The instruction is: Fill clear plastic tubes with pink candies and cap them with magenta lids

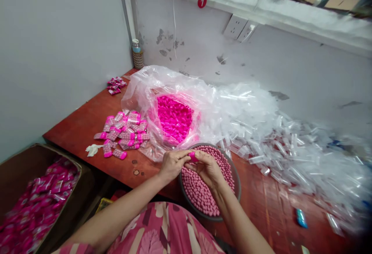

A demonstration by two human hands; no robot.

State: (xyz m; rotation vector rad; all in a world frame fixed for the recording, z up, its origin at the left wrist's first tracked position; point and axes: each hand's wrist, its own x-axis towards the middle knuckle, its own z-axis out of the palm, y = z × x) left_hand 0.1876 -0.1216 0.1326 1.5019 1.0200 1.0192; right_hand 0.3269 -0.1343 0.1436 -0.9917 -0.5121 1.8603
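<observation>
Over the bowl my two hands meet around a small bright pink cap (192, 156). My left hand (173, 165) pinches it from the left and my right hand (207, 165) from the right. Whether a clear container is attached to the cap is hidden by the fingers. Beneath them stands a grey bowl (238, 186) of round pink beads (200, 192). Behind it an open clear plastic bag (139, 81) holds many pink caps (174, 118). To the left lies a pile of small bead-filled containers with pink caps (124, 132).
Clear empty containers (279, 149) heap along the right side of the table (87, 118). A carton (74, 161) of pink packets stands at lower left. More packets (116, 84), a white scrap (93, 150), a bottle (136, 52) and a blue item (301, 218) lie about.
</observation>
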